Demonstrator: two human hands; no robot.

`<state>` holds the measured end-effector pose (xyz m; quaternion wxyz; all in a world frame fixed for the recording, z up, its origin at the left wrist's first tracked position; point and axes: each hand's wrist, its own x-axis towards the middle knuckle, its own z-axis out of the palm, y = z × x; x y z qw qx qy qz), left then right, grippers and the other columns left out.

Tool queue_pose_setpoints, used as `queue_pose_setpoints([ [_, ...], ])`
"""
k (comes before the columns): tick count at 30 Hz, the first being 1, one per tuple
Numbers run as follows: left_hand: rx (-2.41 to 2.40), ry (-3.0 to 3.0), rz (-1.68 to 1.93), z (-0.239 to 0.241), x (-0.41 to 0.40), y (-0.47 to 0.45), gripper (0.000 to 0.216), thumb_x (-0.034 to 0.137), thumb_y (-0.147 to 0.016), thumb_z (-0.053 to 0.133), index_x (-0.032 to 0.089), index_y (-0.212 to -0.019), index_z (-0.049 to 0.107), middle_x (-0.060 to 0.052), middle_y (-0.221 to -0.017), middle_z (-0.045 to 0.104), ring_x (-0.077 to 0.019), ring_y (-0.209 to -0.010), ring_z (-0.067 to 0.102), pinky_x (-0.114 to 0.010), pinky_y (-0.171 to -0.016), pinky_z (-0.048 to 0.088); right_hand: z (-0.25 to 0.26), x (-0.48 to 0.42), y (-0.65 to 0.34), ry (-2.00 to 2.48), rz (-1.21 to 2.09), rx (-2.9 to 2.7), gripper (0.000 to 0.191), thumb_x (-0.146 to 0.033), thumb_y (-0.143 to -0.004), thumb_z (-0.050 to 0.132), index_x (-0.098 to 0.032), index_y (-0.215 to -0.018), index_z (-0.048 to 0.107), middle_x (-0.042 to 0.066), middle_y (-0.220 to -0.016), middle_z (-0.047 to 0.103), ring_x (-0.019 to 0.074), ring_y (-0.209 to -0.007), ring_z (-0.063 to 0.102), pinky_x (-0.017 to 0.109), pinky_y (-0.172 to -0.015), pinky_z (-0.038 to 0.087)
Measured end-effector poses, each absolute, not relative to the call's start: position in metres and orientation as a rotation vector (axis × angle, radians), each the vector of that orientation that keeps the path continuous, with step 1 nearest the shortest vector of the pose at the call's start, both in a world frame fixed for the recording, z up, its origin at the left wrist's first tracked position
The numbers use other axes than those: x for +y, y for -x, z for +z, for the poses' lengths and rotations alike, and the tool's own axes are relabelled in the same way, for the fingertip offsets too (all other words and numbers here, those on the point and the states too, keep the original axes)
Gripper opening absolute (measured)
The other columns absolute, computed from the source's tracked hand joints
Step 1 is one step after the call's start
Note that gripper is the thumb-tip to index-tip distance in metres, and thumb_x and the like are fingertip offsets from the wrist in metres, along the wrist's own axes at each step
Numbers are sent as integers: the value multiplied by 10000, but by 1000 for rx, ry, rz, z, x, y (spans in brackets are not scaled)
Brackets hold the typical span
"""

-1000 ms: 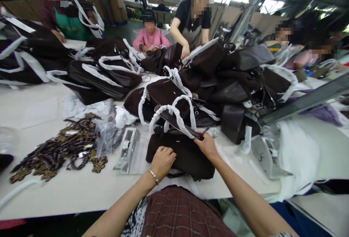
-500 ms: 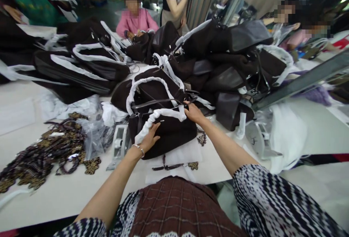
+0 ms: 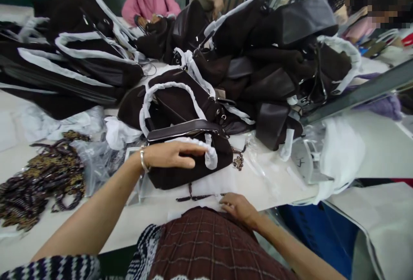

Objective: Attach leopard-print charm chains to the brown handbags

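Note:
A dark brown handbag (image 3: 180, 174) lies in front of me, its handles wrapped in white padding and its zip edge showing. My left hand (image 3: 172, 155) is stretched flat across its front, open, with the fingertips at the white-wrapped handle (image 3: 211, 157). Low at the table's front edge, my right hand (image 3: 240, 209) has its fingers curled in at the end of a dark chain (image 3: 196, 197). The leopard-patterned charm at that end is covered by the fingers. White sheets (image 3: 206, 185) lie under the bag.
More dark bags with white-wrapped handles (image 3: 80, 52) pile up at the back. At left lies a heap of leopard-patterned chains (image 3: 45, 176) beside clear plastic (image 3: 97, 159). Tape dispensers stand on both sides, one (image 3: 309, 159) at right. A metal post (image 3: 361, 95) slants across. Co-workers sit and stand opposite.
My right hand has left the bag's right side and come down to the chain at the front edge. My left hand has moved up over the front handle, which now hangs lower.

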<state>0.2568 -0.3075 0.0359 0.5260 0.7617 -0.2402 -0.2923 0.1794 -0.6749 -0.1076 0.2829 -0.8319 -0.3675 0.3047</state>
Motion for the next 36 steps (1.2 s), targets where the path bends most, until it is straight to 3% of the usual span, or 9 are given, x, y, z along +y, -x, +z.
queue_pose_setpoints([
  [4,-252,-1904,-188,45,-286,-320,682,565,-887,477,257,-1469,303,-110,-1425,481,-267,-1290,468,-456,-1043,381,-139,-657,-166,2353,795,-1196,296,-186,-874,547,-229,-1156,622,65,-1064,641,207,-984,548,304,-856,418],
  [8,-175,-2211,-283,7,-275,-347,702,556,-707,681,159,-1275,569,-130,-1380,521,-310,-1296,448,-439,-1100,321,-152,-641,-166,2548,687,-1328,191,-264,-877,590,-250,-1060,646,47,-952,618,207,-876,526,283,-709,371],
  [13,-200,-2088,-172,5,-300,-279,478,479,-887,487,182,-1254,561,-93,-1278,597,-228,-1160,563,-384,-1022,408,-162,-633,-165,2605,499,-1385,117,-294,-908,565,-209,-904,646,48,-882,611,204,-826,507,306,-687,339],
  [16,-515,-2181,-495,4,-324,-216,439,425,-834,604,261,-1241,572,-48,-1268,606,-216,-1158,559,-355,-1009,409,-164,-632,-167,2582,384,-1406,130,-239,-921,539,-194,-835,624,54,-879,607,213,-843,495,326,-714,351],
  [21,-732,-2699,-541,-65,-365,-142,557,259,-856,589,214,-1380,408,-155,-1346,520,-282,-1226,491,-504,-1048,318,-166,-641,-173,2541,264,-1268,151,-165,-859,596,-174,-1010,602,84,-1034,600,241,-943,484,361,-800,412],
  [24,-671,-2782,-494,-82,-373,-136,348,117,-900,435,195,-1226,528,-120,-1086,627,-240,-1036,576,-422,-927,413,-165,-646,-179,2552,301,-1167,181,-108,-835,583,-163,-1006,595,92,-1053,595,245,-960,489,370,-837,443],
  [30,-370,-2114,-448,35,-348,-168,180,358,-882,548,190,-871,610,1,-800,627,-135,-725,572,-230,-656,439,-151,-648,-189,2541,491,-1067,344,-18,-822,431,-192,-1056,613,86,-1034,609,224,-972,539,342,-859,476],
  [33,-194,-1935,-125,91,-317,-217,271,421,-871,558,181,-988,607,3,-753,603,-107,-619,529,-215,-578,427,-140,-651,-192,2437,622,-957,503,20,-748,397,-194,-1152,605,81,-1054,640,214,-994,579,351,-907,472],
  [36,95,-2006,235,92,-279,-289,380,475,-942,378,167,-1061,567,-7,-694,579,-118,-584,539,-235,-595,451,-128,-656,-196,2244,788,-696,528,1,-654,442,-187,-1106,641,69,-1060,677,213,-998,615,367,-934,466],
])
